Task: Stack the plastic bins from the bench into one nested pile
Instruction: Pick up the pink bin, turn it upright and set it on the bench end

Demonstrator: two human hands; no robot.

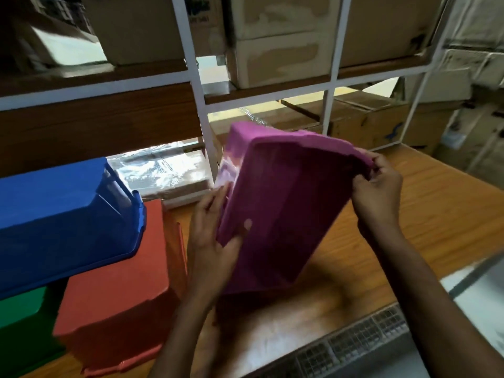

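Observation:
I hold a purple plastic bin point(283, 203) tilted on edge above the wooden bench point(436, 208), its hollow inside turned toward me. My left hand point(215, 230) clamps its left wall, thumb inside. My right hand point(379, 186) pinches the rim at its upper right corner. To the left an orange bin point(120, 296) lies upside down on the bench. A blue bin point(62, 214) rests upside down across the orange one and a green bin point(21, 317) at the far left, which is partly hidden.
A white metal shelf frame point(201, 105) stands behind the bench, loaded with cardboard boxes point(278, 42). A flat package wrapped in clear plastic point(169, 173) lies at the back. A wire mesh panel point(354, 342) runs along the bench's near edge.

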